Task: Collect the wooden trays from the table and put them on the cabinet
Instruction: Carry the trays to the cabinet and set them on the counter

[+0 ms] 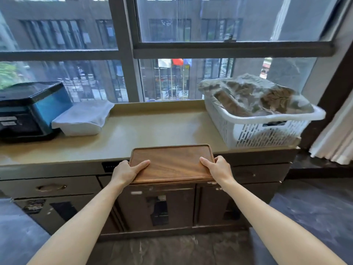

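Note:
I hold a brown wooden tray (172, 162) flat in front of me with both hands. My left hand (127, 171) grips its left edge, thumb lying on the top face. My right hand (217, 167) grips its right edge the same way. The tray's far part reaches over the front edge of the beige cabinet top (149, 131), while its near edge hangs out in front of the cabinet doors. Whether it touches the top I cannot tell. Only one tray thickness is plainly seen.
A white laundry basket (254, 131) full of cloth stands on the cabinet's right end. At the left sit a black and blue appliance (28, 109) and a white folded cloth bundle (84, 119). A window runs behind; a curtain (336, 138) hangs at far right.

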`<state>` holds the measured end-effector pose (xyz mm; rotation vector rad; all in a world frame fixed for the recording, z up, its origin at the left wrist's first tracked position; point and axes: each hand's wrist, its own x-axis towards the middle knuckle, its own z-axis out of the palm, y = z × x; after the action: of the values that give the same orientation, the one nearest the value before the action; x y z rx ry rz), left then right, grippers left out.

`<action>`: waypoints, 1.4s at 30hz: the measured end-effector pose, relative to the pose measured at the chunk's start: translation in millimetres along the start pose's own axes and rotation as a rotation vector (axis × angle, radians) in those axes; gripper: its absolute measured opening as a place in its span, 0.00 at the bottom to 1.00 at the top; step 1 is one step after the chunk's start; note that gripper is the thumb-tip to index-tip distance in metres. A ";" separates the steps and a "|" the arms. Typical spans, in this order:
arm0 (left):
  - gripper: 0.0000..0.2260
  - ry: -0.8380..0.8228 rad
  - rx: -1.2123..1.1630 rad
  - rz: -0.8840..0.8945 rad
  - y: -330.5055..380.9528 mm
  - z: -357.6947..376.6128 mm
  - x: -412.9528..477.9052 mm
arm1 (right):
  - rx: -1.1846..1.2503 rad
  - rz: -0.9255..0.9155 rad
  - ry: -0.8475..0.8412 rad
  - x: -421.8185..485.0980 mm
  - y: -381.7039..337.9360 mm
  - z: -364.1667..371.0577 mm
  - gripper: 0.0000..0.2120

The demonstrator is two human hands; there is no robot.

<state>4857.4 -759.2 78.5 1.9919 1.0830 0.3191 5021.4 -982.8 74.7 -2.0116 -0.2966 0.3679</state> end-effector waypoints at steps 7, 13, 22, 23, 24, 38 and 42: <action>0.30 0.100 0.064 -0.059 58.3 25.5 122.8 | 0.032 -0.013 -0.111 161.5 -33.5 15.0 0.22; 0.29 0.128 0.110 -0.119 79.5 39.6 207.7 | 0.002 0.015 -0.131 256.6 -52.4 41.8 0.19; 0.28 0.061 0.152 -0.163 78.5 51.7 341.4 | -0.111 0.122 -0.091 359.3 -59.4 101.6 0.21; 0.27 0.047 0.153 -0.158 77.5 53.3 355.4 | -0.126 0.123 -0.092 370.0 -60.3 106.9 0.21; 0.27 0.032 0.156 -0.155 77.1 54.3 368.5 | -0.141 0.123 -0.092 380.2 -62.3 111.9 0.21; 0.28 -0.077 0.233 -0.141 65.2 65.1 530.4 | -0.341 0.173 -0.103 497.4 -86.7 187.0 0.25; 0.28 -0.093 0.242 -0.154 64.7 69.8 555.4 | -0.442 0.139 -0.110 518.0 -91.6 196.6 0.24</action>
<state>5265.2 -378.6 -1.8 2.0946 1.2553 0.0138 5419.7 -593.1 5.2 -2.4587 -0.3288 0.5385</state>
